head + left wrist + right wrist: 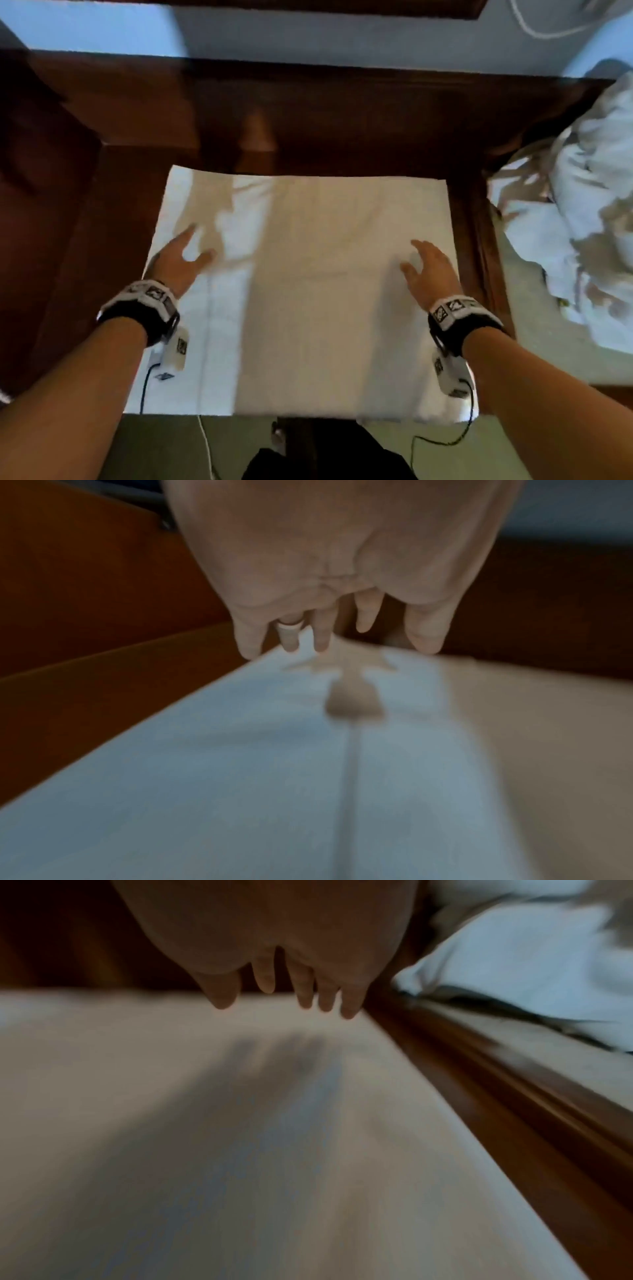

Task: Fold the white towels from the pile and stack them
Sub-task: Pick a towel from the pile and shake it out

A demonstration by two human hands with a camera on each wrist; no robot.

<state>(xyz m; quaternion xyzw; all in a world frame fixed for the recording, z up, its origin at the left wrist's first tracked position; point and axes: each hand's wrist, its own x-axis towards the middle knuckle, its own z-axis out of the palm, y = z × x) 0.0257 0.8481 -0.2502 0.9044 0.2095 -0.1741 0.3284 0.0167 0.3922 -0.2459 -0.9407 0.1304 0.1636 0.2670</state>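
While both forearms reach forward with palms down, the left hand (pixel 181 260) and the right hand (pixel 431 270) hover low over the flat white cloth towel (pixel 308 291), each near one side edge. The fingers (pixel 318 631) of the left hand are straight and slightly spread, grasping nothing, and a pale ring shows on one of them. The right hand's fingers (pixel 304 993) are likewise released and extended, their tips just above the cloth, with a soft shadow below them; the blur leaves it unclear whether they touch. The towel lies spread on a dark reddish-brown wooden table (pixel 325 120), which runs on beyond the fingertips. Off to the right of the right fingers, past the table's edge, sits a crumpled pile of white towels (pixel 589 205). Black wrist straps (pixel 144 318) carry cabled cameras.
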